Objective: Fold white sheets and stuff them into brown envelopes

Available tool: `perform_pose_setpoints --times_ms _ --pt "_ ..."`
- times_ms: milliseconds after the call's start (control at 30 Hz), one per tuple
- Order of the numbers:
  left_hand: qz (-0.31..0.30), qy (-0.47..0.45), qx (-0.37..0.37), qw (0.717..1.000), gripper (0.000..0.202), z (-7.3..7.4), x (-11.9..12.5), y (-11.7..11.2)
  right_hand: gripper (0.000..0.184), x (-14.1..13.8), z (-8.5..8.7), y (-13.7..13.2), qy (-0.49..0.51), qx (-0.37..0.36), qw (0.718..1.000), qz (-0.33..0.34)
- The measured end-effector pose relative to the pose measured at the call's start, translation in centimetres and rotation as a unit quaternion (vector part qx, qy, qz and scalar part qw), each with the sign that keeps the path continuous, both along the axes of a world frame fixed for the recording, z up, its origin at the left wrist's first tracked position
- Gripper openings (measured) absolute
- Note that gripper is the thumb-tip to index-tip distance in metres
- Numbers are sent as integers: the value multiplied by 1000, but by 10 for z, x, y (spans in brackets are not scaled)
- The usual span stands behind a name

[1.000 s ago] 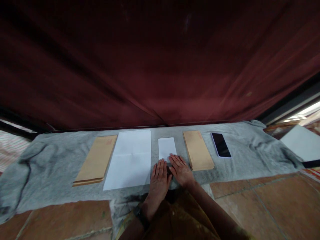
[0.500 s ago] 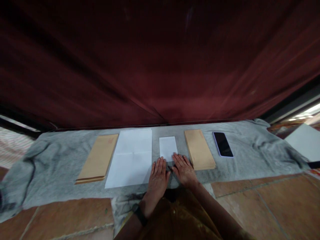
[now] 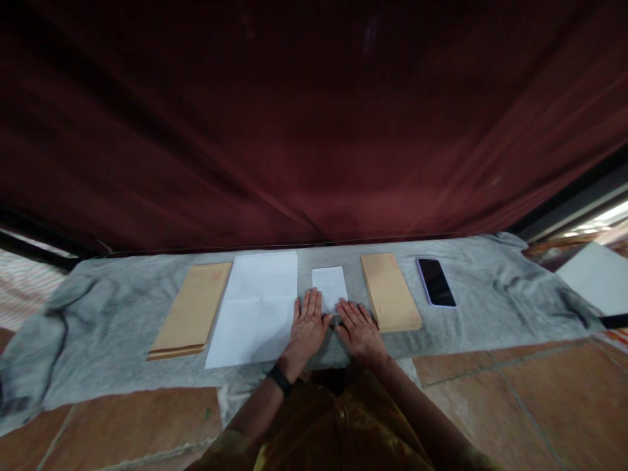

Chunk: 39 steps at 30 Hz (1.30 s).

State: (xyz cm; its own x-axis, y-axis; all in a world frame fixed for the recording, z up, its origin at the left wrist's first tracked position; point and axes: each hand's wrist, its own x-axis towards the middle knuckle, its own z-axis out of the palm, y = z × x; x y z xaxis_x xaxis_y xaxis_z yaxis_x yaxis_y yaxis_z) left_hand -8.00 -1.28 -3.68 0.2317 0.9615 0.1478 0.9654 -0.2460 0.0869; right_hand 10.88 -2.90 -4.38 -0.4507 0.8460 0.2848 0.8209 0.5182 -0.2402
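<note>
A small folded white sheet of paper (image 3: 330, 282) lies flat on the grey cloth (image 3: 483, 288) in front of me. My left hand (image 3: 310, 325) rests flat, fingers stretched, over the paper's lower left edge. At its lower right corner lie the fingertips of my right hand (image 3: 360, 330), palm down with the fingers stretched out. To the left is a stack of larger white sheets (image 3: 260, 311) with crease lines across the top one. Brown envelopes (image 3: 395, 294) are stacked just right of my right hand.
Another stack of brown envelopes (image 3: 191, 311) lies farther left. A phone (image 3: 436, 282) in a purple case sits right of the envelopes. Behind the cloth hangs a dark red curtain (image 3: 314, 144). Tiled floor (image 3: 147, 418) shows at the near side, and a white panel (image 3: 596, 278) at the far right.
My left hand has slid forward along the left side of the small folded paper. The right hand has stayed nearly still at its lower right corner.
</note>
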Motion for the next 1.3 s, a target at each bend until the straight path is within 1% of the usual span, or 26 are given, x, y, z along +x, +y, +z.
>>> perform_pose_setpoints --times_ms 100,233,367,467,567,667,900,1000,1067,1167,1233,1300 --pt "-13 -1 1 1000 55 3 1 -7 50 0 1 0 -8 -3 1000 3" --pt "-31 5 4 1000 56 5 2 -27 48 1 3 0 -17 -5 1000 6" --pt "-31 4 5 1000 59 0 -1 -41 47 0 3 0 -21 -5 1000 -2" --pt "-26 -3 9 1000 60 -4 -2 -42 47 -1 2 -1 -19 -3 1000 -7" --pt "-26 -16 12 999 59 -4 1 -35 47 -2 2 -1 -18 -4 1000 -8" --pt "-16 -23 8 1000 58 -1 4 -21 47 -1 3 -1 -19 -7 1000 -7" --pt "13 -20 -30 999 61 0 10 30 47 -3 3 0 -22 -11 1000 -15" --pt "20 -17 -32 999 60 0 12 51 47 -4 3 0 -19 -8 1000 -19" --pt "23 -15 -28 999 59 1 13 61 47 -5 3 0 -15 -6 1000 -18" --pt "26 -11 -20 999 59 1 12 63 48 -5 4 1 -12 -3 1000 -17" --pt "21 -11 -14 1000 59 -1 11 55 49 -5 4 1 -12 -3 1000 -18" --pt "8 -11 -5 1000 57 -5 8 40 49 -4 3 1 -12 -6 1000 -18"
